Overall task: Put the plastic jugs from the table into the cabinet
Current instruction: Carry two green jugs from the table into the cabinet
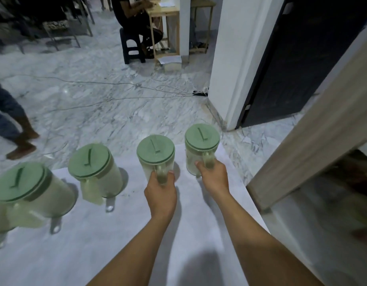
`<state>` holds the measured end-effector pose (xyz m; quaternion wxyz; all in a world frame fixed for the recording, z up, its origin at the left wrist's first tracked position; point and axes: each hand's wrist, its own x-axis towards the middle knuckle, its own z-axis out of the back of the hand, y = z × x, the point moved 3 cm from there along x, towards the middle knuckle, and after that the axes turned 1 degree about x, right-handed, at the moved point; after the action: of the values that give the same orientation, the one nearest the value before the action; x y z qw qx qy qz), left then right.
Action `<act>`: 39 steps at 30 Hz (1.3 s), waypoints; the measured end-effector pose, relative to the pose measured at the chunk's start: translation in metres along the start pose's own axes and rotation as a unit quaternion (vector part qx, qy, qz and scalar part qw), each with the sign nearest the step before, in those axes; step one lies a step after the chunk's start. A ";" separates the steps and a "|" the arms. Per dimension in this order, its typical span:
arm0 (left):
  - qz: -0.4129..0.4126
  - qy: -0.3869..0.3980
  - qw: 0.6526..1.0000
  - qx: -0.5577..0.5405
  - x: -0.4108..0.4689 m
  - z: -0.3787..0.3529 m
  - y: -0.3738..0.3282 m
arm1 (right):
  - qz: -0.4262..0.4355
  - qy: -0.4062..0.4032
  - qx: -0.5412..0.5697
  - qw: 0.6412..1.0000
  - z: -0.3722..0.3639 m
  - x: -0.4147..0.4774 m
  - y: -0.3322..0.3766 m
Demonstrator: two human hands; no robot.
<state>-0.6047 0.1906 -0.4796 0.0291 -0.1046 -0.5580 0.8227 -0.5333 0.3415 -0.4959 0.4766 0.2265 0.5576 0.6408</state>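
Left hand (161, 183) grips the handle of one green-lidded jug (155, 155), right hand (214, 174) another's (201, 149); seemingly empty, rigid plastic, likely light, handles suit carrying.

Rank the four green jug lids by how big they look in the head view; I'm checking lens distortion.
1. Far-left lid, largest.
2. Second-left lid.
3. Lid above the left hand and lid above the right hand look alike.
Nearness and wide-angle stretch likely explain the differences.

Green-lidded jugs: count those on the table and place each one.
4, in a row: far-left jug, second jug, third jug in the left hand, rightmost jug in the right hand.
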 end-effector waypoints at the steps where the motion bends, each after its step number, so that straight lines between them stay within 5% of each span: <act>1: -0.008 0.000 1.000 -0.001 0.001 0.000 0.000 | 0.003 -0.001 0.014 1.000 -0.003 -0.001 0.000; 19: -0.104 0.050 0.993 -0.036 -0.002 0.057 -0.037 | 0.041 -0.078 0.096 0.991 0.009 -0.070 0.052; 39: -0.238 0.272 0.924 -0.125 -0.146 0.237 -0.168 | 0.095 -0.364 0.075 0.924 0.101 -0.396 0.181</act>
<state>-0.5225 0.0139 -0.2195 0.3610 -0.1916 -0.6353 0.6552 -0.3393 0.0637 -0.2043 0.5654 0.5309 0.3683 0.5127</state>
